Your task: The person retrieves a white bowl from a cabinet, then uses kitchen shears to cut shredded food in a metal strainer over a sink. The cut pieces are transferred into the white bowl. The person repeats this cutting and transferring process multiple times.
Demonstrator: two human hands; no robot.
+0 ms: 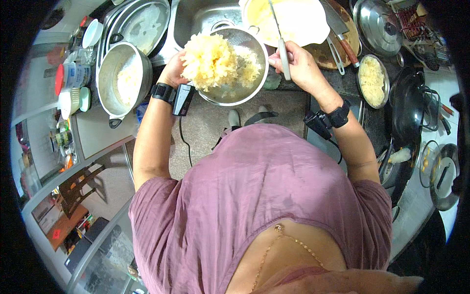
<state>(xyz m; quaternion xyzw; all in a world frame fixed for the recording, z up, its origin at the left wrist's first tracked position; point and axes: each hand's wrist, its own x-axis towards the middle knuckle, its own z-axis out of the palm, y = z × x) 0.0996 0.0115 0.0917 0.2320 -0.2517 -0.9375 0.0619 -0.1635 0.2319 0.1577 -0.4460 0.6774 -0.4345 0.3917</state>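
Note:
My left hand (173, 70) holds a frilly, pale yellow mass of what looks like snow fungus (210, 60) at the left side of a perforated metal colander (229, 96). The fingertips are hidden behind the mass. A few smaller frilly pieces (250, 70) lie inside the colander. In my right hand (299, 70) is a knife with a grey handle (284, 60), its narrow blade seen nearly edge-on and pointing away from me. The blade passes over a large white basin (304, 22) with pale yellow contents. My right thumb is close to the colander's right rim.
A steel sink (191, 18) lies behind the colander. Leftward stands a metal pot (145, 79) with pale bits inside. A cleaver (336, 22) and a slotted peeler (335, 57) rest on a round wooden board (350, 27). An oval dish (387, 82) holds pale food beside a black wok (405, 110).

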